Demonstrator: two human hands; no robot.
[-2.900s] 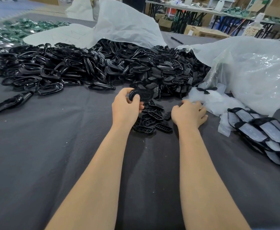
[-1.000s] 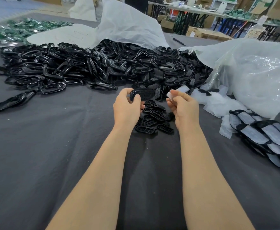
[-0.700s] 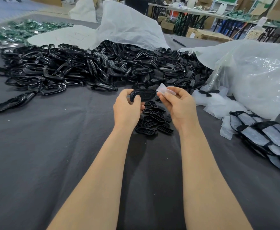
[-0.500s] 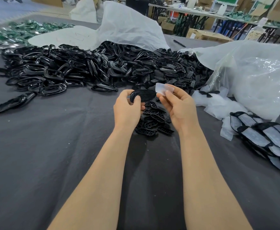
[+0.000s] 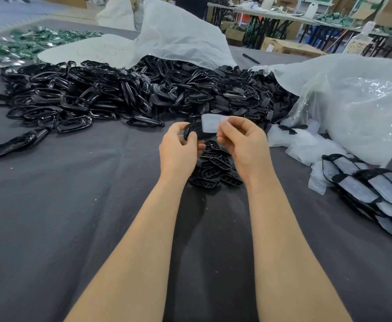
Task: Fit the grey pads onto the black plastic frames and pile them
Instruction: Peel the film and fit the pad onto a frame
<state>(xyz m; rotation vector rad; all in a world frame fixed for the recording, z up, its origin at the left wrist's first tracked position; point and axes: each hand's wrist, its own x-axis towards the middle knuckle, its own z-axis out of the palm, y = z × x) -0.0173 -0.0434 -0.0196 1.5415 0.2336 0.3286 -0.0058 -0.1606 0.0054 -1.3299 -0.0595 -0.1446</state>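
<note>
My left hand [image 5: 178, 149] grips a black plastic frame [image 5: 197, 133] above the dark cloth. My right hand [image 5: 246, 145] pinches a pale grey pad [image 5: 210, 123] by its right end. The pad hangs over the frame's upper right part and touches or nearly touches it. Under my hands lies a small heap of black inserts [image 5: 214, 168]. Fitted frames with grey pads [image 5: 373, 194] lie overlapped in a row at the right. Loose grey pads [image 5: 306, 147] lie beside a clear bag.
A big heap of black frames [image 5: 120, 96] spreads across the back of the table [image 5: 74, 205]. White plastic sheeting [image 5: 178, 36] covers its rear. A large clear bag [image 5: 364, 101] sits at the right. Green parts [image 5: 34, 40] lie far left.
My right hand lifted a grey pad from beside the clear bag and carried it left, up to the frame. My left hand kept holding the frame in place.
</note>
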